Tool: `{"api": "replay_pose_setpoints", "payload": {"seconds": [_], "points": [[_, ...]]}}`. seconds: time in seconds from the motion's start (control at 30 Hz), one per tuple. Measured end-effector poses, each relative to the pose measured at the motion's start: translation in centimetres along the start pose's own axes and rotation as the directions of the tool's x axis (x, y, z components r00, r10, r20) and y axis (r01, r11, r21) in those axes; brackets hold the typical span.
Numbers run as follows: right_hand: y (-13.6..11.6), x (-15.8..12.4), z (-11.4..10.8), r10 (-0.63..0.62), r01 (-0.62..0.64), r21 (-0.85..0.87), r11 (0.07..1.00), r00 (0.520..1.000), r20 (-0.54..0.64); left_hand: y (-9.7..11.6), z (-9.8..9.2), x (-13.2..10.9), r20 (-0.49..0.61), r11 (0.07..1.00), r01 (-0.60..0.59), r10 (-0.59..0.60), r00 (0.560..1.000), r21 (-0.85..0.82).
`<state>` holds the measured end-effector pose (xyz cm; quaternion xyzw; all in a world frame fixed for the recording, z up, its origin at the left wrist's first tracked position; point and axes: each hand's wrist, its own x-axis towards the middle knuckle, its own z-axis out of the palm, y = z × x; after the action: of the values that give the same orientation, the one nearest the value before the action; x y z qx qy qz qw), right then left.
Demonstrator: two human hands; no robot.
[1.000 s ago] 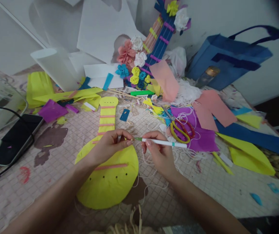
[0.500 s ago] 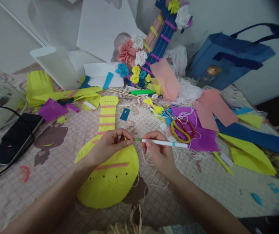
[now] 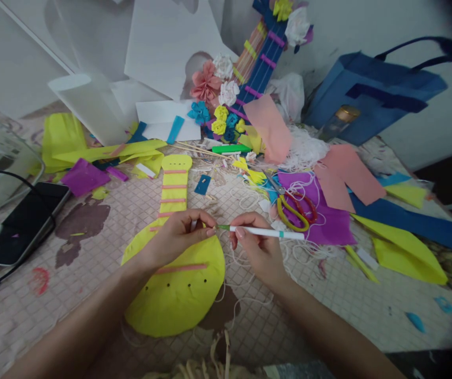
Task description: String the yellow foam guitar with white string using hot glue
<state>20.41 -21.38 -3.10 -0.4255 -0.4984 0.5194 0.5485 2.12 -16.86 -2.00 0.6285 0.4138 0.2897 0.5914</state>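
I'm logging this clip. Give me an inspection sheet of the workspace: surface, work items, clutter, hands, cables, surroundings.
Surface: patterned tabletop with dark patches.
Work items: yellow guitar-shaped cutout lying flat, with pink strips and small holes; white pen-like tool with a green tip.
Clutter: scissors, tangled white string, coloured paper scraps, phone.
Hands: right hand holds the tool, tip towards the left hand; the left is pinched, anything in its fingertips too small to identify.
Cables: black cable crosses the phone.
Surroundings: blue bag and flower-decorated blue paper guitar at the back.
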Motion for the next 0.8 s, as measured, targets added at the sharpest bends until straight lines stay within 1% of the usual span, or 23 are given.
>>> {"api": "replay_pose_setpoints", "payload": {"seconds": [0.3,0.67,0.8], "points": [[-0.27,0.01,-0.01,0.012,-0.013,-0.039,0.999,1.000,-0.004,0.06,-0.05,0.02,0.013,1.000,-0.013,0.013,1.000,0.017],[-0.19,-0.11,-0.02,0.009,-0.010,-0.040,0.999,1.000,-0.014,0.19,-0.04,-0.18,0.025,1.000,-0.018,0.017,1.000,0.015],[-0.26,-0.14,0.01,0.014,-0.014,-0.040,0.999,1.000,0.006,0.15,-0.06,-0.22,0.019,1.000,-0.011,0.011,1.000,0.023]]}}
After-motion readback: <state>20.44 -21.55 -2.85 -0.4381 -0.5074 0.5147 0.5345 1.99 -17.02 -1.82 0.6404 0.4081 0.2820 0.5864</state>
